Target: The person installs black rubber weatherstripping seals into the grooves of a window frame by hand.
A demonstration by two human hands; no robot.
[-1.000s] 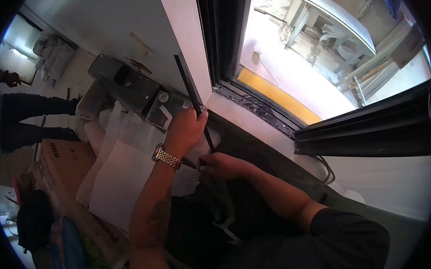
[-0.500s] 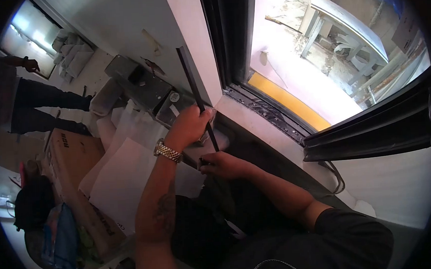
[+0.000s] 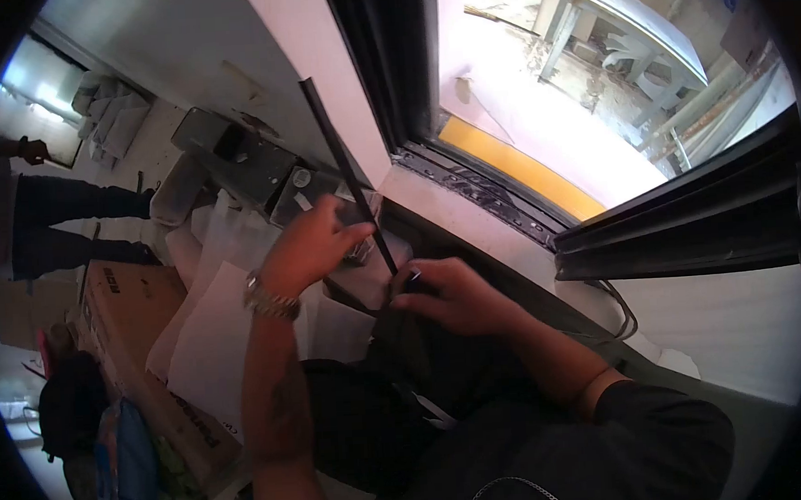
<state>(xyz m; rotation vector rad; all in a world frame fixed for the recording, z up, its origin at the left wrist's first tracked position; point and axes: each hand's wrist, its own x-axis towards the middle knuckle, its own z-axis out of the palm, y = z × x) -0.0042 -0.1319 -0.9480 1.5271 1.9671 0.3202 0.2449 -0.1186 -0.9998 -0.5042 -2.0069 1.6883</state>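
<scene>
A long, thin black strip (image 3: pixel 341 158) stands at a slant in front of me. My left hand (image 3: pixel 311 241), with a metal watch at its wrist, is beside the strip. Its thumb tip meets the strip and its fingers are apart, not wrapped round it. At the strip's lower end my right hand (image 3: pixel 448 295) is closed on it. A small dark thing with a bright glint (image 3: pixel 414 275) shows between the right fingers; what it is I cannot make out.
A black window frame (image 3: pixel 469 178) opens onto a white table (image 3: pixel 633 16) outside. Grey cases (image 3: pixel 251 172) lie by the wall. White sheets (image 3: pixel 211 341) and a long cardboard box (image 3: pixel 119 333) are at the left. Another person's legs (image 3: pixel 76 199) show at the far left.
My left hand has loosened its grip and moved left and slightly down. My right hand has risen to the strip's lower end. The view has shifted a little.
</scene>
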